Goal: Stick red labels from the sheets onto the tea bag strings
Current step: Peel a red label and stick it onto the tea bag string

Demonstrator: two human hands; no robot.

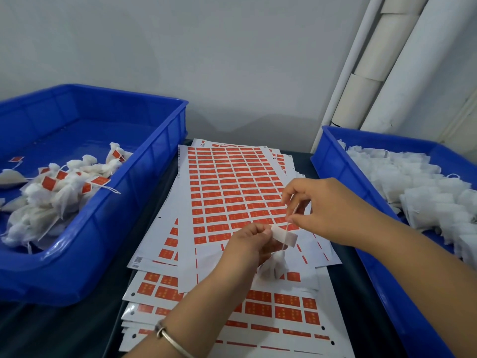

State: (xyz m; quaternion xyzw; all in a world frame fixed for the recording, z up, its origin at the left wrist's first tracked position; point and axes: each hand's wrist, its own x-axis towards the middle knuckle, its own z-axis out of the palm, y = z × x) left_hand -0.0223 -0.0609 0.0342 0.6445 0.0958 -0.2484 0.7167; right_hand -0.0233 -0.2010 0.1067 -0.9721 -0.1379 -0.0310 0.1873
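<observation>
Sheets of red labels (232,192) lie fanned in a stack on the dark table between two bins. Above them my left hand (249,245) pinches a peeled label (285,236), its white back turned toward me. A small white tea bag (276,263) hangs below that label on its string (290,223). My right hand (322,210) pinches the string with thumb and fingers and holds it taut over the label.
A blue bin (144,202) on the left holds several labelled tea bags (59,187). A second blue bin (343,182) on the right is piled with unlabelled white tea bags (426,192). White rolls (387,60) lean against the wall at the back right.
</observation>
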